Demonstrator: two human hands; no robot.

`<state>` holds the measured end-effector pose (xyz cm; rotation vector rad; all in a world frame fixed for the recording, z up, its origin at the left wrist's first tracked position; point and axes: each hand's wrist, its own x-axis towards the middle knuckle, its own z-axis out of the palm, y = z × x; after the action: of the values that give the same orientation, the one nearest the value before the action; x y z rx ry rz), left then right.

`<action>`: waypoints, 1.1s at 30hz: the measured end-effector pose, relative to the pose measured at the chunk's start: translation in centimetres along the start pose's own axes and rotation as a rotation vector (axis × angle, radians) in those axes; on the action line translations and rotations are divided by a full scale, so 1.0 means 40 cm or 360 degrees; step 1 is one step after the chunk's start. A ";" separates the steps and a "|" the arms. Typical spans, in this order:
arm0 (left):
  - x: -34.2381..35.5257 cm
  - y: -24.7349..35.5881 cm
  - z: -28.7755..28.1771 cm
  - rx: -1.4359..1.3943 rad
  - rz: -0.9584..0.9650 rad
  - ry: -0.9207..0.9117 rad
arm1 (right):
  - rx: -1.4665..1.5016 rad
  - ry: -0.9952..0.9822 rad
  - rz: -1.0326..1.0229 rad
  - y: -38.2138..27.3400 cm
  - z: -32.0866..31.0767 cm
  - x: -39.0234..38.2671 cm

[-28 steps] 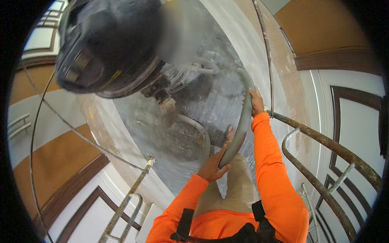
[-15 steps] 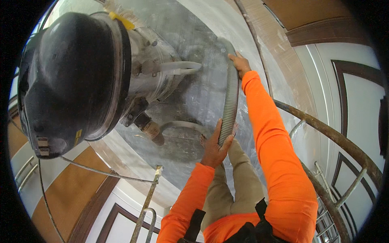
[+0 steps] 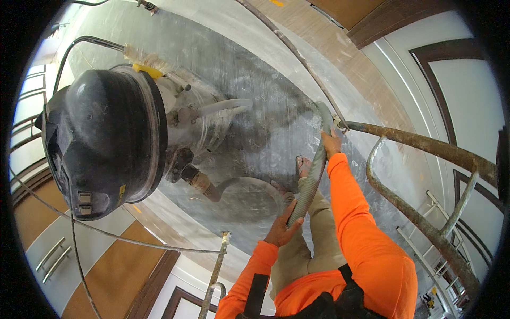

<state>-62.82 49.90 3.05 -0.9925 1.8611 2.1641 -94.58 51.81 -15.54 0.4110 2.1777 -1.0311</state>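
A grey ribbed vacuum hose (image 3: 312,183) runs slanting between my hands, in front of my legs. Its lower part is in my left hand (image 3: 283,227), fingers wrapped round it. Higher up, my right hand (image 3: 332,143) grips the same hose near its far end, which bends beside a metal pole. To the left stands a big industrial vacuum (image 3: 106,138) with a dusty black domed top. From its inlet (image 3: 197,179) the hose curves over the floor toward my left hand.
Rusty scaffold tubes (image 3: 425,143) arch along my right, and another post (image 3: 215,274) stands at lower left. Thin cables (image 3: 143,242) stretch beside the vacuum. A white ladder (image 3: 425,260) leans at lower right. Dust covers the grey floor (image 3: 271,127). Panelled doors (image 3: 467,90) line the right.
The view has shifted, and the vacuum now looks smaller. Both hands still hold the hose; my right hand has come closer to me and right. The hose slants more, and a bare foot now shows.
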 end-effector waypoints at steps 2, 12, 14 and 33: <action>-0.013 0.010 0.007 -0.0023 -0.0057 -0.0093 | 0.0042 0.0072 0.0049 0.069 -0.034 0.025; -0.118 0.018 -0.002 0.0156 -0.0121 -0.0072 | 0.0389 -0.0484 0.0197 0.013 0.059 -0.125; -0.132 0.021 0.004 0.0167 -0.0106 -0.0081 | 0.0370 -0.0464 0.0094 0.052 0.069 -0.097; -0.149 -0.001 0.089 0.0119 -0.0085 -0.0443 | 0.0272 0.0045 0.0465 0.293 -0.300 -0.173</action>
<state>-59.56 55.08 6.34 -0.6780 1.7499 2.0624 -88.71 68.59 -11.82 0.8012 1.9849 -1.0525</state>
